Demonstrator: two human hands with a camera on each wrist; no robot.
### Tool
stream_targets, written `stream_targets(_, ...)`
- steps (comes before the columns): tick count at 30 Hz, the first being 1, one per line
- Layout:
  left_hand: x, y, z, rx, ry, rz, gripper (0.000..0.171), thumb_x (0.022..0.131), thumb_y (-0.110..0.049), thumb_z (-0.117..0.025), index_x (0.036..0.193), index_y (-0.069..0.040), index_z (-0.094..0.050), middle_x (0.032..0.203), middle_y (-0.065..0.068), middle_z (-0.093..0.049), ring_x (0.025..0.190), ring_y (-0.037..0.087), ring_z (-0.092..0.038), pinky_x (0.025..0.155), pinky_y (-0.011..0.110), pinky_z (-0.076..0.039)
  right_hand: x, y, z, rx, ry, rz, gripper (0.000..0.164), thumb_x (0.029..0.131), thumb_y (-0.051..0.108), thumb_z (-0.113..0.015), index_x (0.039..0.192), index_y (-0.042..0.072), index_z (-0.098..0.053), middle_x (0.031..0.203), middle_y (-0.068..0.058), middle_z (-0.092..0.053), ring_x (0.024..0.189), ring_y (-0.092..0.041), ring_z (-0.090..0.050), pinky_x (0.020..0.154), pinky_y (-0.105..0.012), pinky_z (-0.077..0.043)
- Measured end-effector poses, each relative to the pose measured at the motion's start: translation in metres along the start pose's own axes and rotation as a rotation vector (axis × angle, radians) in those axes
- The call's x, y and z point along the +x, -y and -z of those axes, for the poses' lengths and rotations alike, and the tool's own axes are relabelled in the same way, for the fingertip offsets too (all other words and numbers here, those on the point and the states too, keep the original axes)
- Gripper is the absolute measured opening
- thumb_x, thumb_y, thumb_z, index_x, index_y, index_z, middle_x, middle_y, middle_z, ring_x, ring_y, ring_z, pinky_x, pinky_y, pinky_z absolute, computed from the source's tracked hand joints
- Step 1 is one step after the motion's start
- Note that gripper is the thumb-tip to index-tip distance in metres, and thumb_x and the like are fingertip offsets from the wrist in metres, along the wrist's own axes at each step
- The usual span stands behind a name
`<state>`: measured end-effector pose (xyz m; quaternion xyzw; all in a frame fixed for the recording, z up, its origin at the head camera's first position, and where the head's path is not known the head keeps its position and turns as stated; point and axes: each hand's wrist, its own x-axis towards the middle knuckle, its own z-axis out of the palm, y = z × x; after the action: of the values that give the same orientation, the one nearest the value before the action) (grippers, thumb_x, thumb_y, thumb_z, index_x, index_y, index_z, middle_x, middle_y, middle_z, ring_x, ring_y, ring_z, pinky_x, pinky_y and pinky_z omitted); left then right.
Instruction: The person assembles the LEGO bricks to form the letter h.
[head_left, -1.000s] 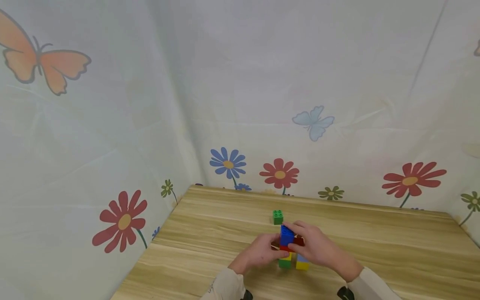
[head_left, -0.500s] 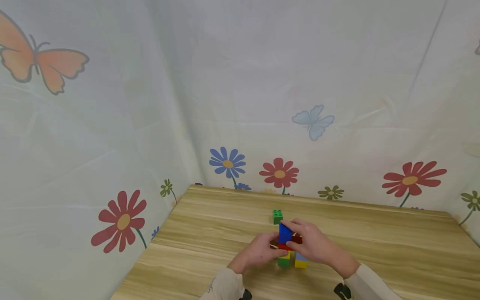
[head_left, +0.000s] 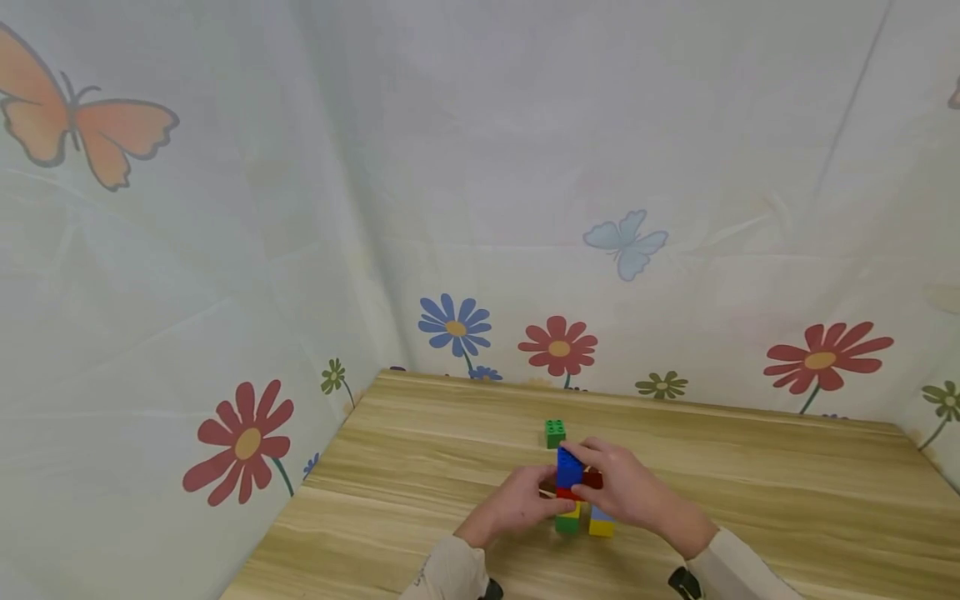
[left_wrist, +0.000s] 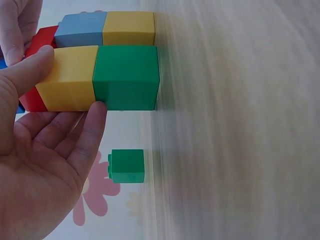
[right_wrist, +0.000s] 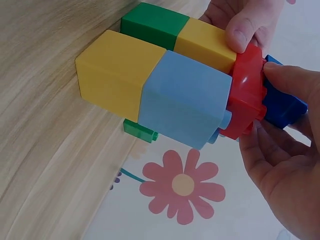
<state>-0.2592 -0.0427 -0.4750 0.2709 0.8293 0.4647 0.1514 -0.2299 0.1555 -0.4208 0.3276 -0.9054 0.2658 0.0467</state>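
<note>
Big studded toy bricks form a two-legged stack on the table. One leg is a yellow brick (left_wrist: pixel 70 77) over a green brick (left_wrist: pixel 127 77); the other is a light blue brick (right_wrist: pixel 185 95) over a second yellow brick (right_wrist: pixel 117 72). A red brick (right_wrist: pixel 245 85) lies across the top, leaving some light blue studs uncovered. My left hand (head_left: pixel 517 500) grips the first leg, thumb on the yellow brick near the red one, fingers behind. With thumb and fingers my right hand (head_left: pixel 630 487) pinches a blue brick (head_left: pixel 569 468) at the red brick's studded top.
A loose green brick (head_left: pixel 554 433) stands on the wooden table (head_left: pixel 435 417) behind the stack. A pale curtain (head_left: pixel 480 167) printed with flowers and butterflies hangs along the table's back and left side.
The stack and my right hand have shifted very slightly left. Both hands keep the same hold, and the loose green brick has stayed in place.
</note>
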Motion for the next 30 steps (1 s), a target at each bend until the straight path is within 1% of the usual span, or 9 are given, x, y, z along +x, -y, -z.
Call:
stream_targets(8, -0.0003, -0.0001, -0.0002, -0.019, 0.001, 0.013, 0.033, 0.088, -0.030, -0.068, 0.119, -0.020, -0.062, 0.100, -0.014, -0.063, 0.090, 0.002, -0.059, 0.080, 0.022, -0.048, 0.0003, -0.0031, -0.0020, -0.011, -0.023, 0.034, 0.054, 0.082, 0.016, -0.075, 0.131, 0.006, -0.055, 0.109, -0.001, -0.058, 0.093, -0.019, -0.059, 0.077, -0.029, -0.053)
stream_targets(15, 0.0007, 0.0004, -0.0004, -0.015, 0.000, -0.004, 0.033, 0.088, -0.027, -0.069, 0.119, -0.019, -0.063, 0.099, -0.013, -0.064, 0.090, 0.002, -0.059, 0.079, 0.022, -0.049, -0.0007, -0.0025, -0.0020, -0.004, -0.019, 0.014, 0.054, 0.081, 0.015, -0.076, 0.130, 0.007, -0.056, 0.108, 0.000, -0.059, 0.092, -0.017, -0.059, 0.078, -0.029, -0.053)
stream_targets(21, 0.0010, 0.0004, 0.0000, -0.009, -0.003, -0.005, 0.033, 0.088, -0.028, -0.069, 0.119, -0.019, -0.063, 0.100, -0.013, -0.064, 0.090, 0.002, -0.059, 0.080, 0.022, -0.049, -0.0003, 0.0001, -0.0017, -0.021, -0.020, 0.000, 0.055, 0.080, 0.015, -0.076, 0.131, 0.006, -0.056, 0.108, -0.001, -0.059, 0.092, -0.018, -0.059, 0.078, -0.030, -0.053)
stream_targets(30, 0.0006, 0.0017, -0.0005, -0.032, -0.001, -0.017, 0.032, 0.087, -0.026, -0.069, 0.117, -0.016, -0.063, 0.099, -0.012, -0.065, 0.090, 0.002, -0.060, 0.079, 0.022, -0.049, 0.0004, -0.0008, -0.0033, -0.033, -0.018, 0.013, 0.055, 0.080, 0.014, -0.076, 0.130, 0.006, -0.056, 0.110, -0.003, -0.059, 0.094, -0.019, -0.060, 0.079, -0.033, -0.053)
